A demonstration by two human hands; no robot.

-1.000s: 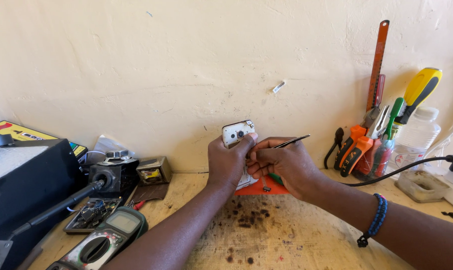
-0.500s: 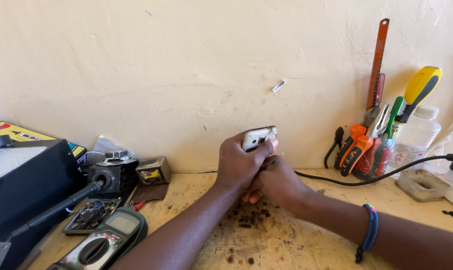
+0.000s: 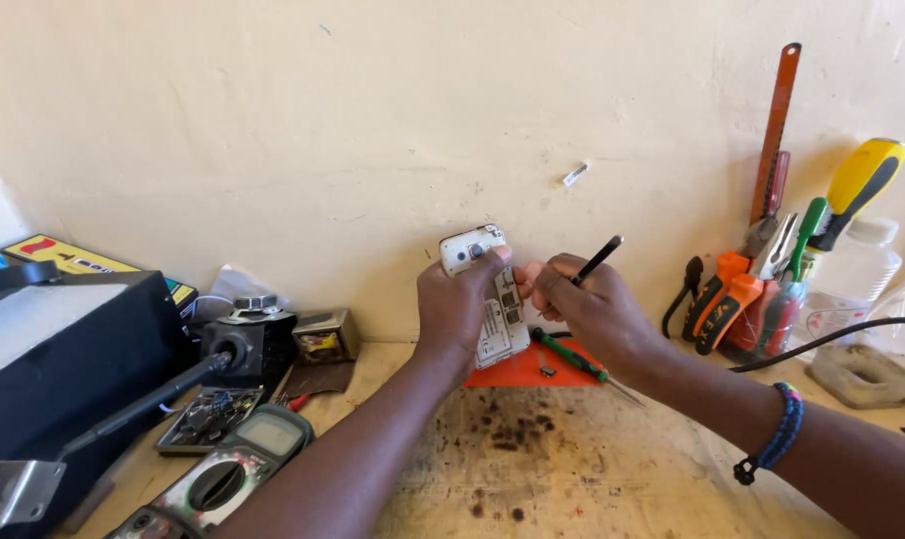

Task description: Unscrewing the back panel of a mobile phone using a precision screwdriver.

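My left hand (image 3: 459,309) grips a small white phone with its back cover off (image 3: 488,289), held upright above the workbench. My right hand (image 3: 584,304) sits just right of the phone and holds a thin black tool (image 3: 598,260) whose upper end sticks up and to the right; its lower end is hidden behind my fingers at the phone's edge. Under my hands lies an orange mat (image 3: 520,371) with a green-handled screwdriver (image 3: 570,356) on it.
A multimeter (image 3: 235,469), a circuit board (image 3: 208,414) and a black machine with a nozzle (image 3: 63,349) stand at the left. A holder of pliers, screwdrivers and a saw blade (image 3: 772,269) stands at the right by the wall. A black cable (image 3: 822,341) crosses the right side.
My hands have come up off the bench and moved apart a little. The phone has turned upright, and the black tool shows again above my right hand.
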